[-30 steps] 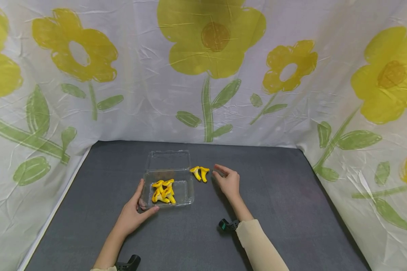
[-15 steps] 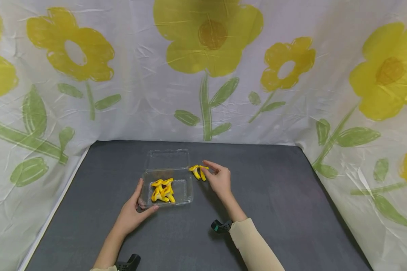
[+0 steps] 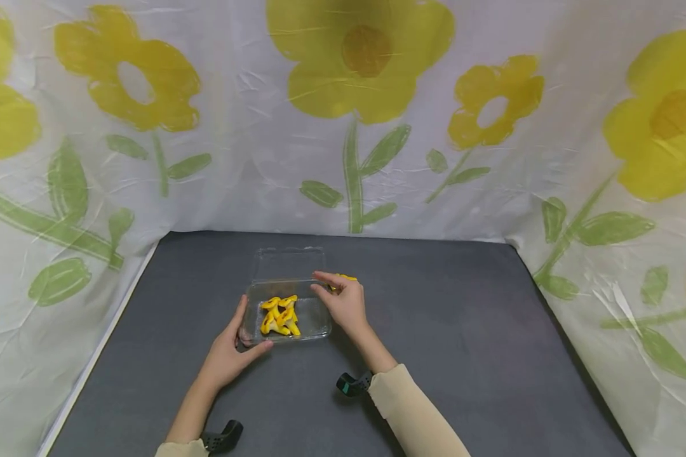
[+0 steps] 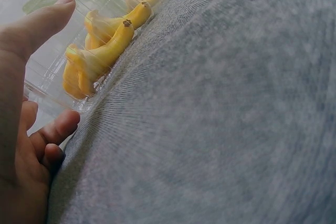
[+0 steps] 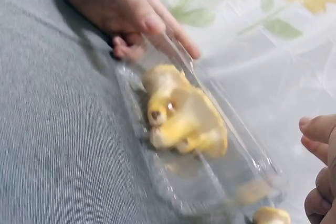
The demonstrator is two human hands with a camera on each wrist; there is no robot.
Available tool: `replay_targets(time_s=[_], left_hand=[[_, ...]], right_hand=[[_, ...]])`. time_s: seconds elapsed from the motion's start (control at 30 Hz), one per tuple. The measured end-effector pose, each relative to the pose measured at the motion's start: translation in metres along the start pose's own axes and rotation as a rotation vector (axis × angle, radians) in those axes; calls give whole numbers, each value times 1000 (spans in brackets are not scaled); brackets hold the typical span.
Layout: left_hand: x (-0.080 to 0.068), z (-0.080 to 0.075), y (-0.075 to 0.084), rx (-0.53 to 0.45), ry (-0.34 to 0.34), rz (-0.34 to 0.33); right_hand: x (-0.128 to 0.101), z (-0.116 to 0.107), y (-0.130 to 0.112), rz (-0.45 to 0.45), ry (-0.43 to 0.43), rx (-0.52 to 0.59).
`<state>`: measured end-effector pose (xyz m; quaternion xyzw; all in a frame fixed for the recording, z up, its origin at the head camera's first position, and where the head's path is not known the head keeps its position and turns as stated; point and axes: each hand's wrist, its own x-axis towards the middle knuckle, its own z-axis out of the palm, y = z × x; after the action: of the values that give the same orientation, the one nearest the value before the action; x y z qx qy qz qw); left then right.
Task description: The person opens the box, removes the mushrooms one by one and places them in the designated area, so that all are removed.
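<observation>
A clear plastic clamshell box stands on the dark cloth with its hinged lid laid back. Several yellow chanterelle-like mushrooms lie in its left half. My left hand grips the box at its left side, thumb at the front rim and fingers along the side. Over the box's right rim, my right hand points left with thumb and index finger apart; nothing shows between its fingertips in the right wrist view. Loose mushrooms lie just right of the box, mostly hidden behind that hand.
Dark grey cloth covers the table. A white curtain printed with yellow flowers hangs at its back and sides. Black wrist bands sit on both wrists.
My right hand has moved left, past the two loose mushrooms and over the box's right edge, now covering most of them. The left hand has kept its place on the box.
</observation>
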<state>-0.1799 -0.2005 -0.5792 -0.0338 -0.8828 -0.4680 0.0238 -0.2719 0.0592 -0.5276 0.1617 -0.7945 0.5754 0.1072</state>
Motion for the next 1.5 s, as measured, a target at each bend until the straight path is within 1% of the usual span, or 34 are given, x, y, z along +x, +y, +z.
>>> replay_targets(time_s=[0.2, 0.37, 0.57, 0.73, 1.0, 1.17, 1.3, 1.5], left_hand=[[0, -2, -1, 1, -1, -2], [1, -3, -1, -1, -5, -15], [2, -3, 0, -7, -9, -18], [2, -5, 2, -3, -7, -5], [1, -6, 3, -2, -13, -17], [1, -5, 2, 0, -11, -14], [0, -4, 3, -7, -10, -9], [-1, -4, 5, -8, -15, -15]], right_hand=[[2, 13, -9, 0, -40, 43], [3, 21, -8, 22, -64, 55], [3, 26, -3, 48, -110, 15], [7, 27, -2, 56, -172, -67], [12, 25, -8, 93, -306, -181], [17, 25, -13, 110, -381, -287], [19, 27, -15, 107, -409, -371], [17, 33, -16, 74, -402, -511]])
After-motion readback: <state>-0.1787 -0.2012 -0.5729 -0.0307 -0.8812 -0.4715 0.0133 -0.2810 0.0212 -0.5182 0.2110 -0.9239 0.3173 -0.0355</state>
